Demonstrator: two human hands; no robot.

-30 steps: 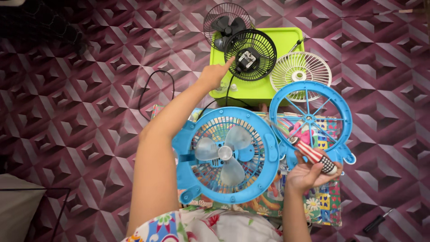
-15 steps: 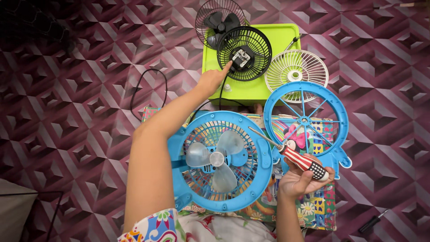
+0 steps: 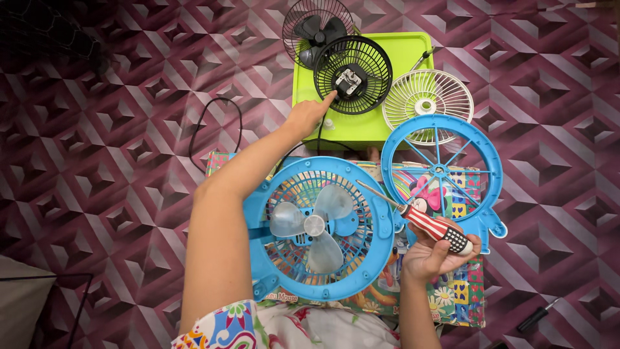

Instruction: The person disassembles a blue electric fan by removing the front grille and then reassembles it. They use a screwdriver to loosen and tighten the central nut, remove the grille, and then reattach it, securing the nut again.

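My left hand (image 3: 309,115) reaches far forward and touches the rim of a black fan grille with a small motor (image 3: 352,74) that lies on a lime-green tray (image 3: 405,50). My right hand (image 3: 434,253) holds a screwdriver (image 3: 421,220) with a red, white and black striped handle, its shaft pointing up-left. Under it sits a blue fan body with pale translucent blades (image 3: 316,226). The blue front grille (image 3: 440,169) lies detached to its right.
A black fan guard with dark blades (image 3: 316,29) stands at the tray's back edge. A white round grille (image 3: 427,103) overlaps the tray's right side. A colourful cartoon mat (image 3: 452,284) lies under the fans. A black cable (image 3: 206,123) loops left; another black-handled tool (image 3: 536,317) lies lower right.
My left hand has stayed at the black grille's rim, and the grille sits a little nearer the tray's front. My right hand has kept the screwdriver.
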